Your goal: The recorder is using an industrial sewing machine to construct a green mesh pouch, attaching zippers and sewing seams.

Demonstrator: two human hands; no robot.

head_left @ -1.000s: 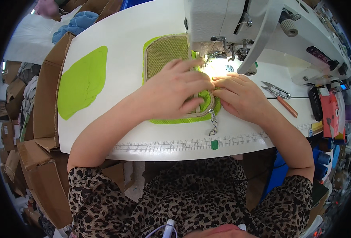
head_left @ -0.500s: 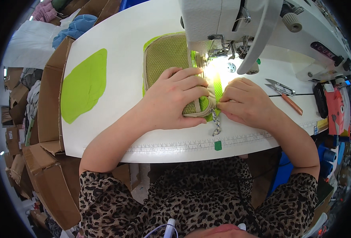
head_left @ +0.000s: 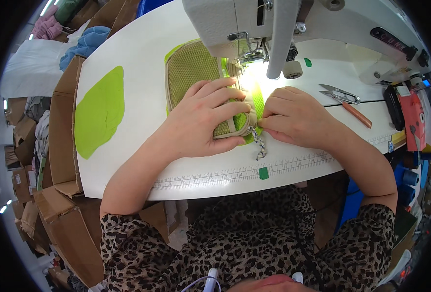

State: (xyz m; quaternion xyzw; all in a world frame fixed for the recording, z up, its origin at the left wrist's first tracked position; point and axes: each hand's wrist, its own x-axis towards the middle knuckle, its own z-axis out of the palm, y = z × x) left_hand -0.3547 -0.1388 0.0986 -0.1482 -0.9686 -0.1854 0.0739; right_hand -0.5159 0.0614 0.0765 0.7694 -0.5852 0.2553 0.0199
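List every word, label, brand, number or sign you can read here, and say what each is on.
Dark plate on the sewing machine: pale lettering, wording not repeated.
Ruler scale along the white table's near edge: numbers, not repeated.
Small blue-lit screen at right: too small to read.
Pale label among the cardboard boxes at left: too small to read.

passable white tabletop [head_left: 145, 82] left of the olive-mesh, beige-trimmed pouch [head_left: 191, 70], up to flat lime-green fabric [head_left: 101, 112]; white metal sewing-machine head [head_left: 215, 24] overhanging the pouch's far right corner, blocking entry from above; bare right hand [head_left: 293, 118] in the way at the pouch's right
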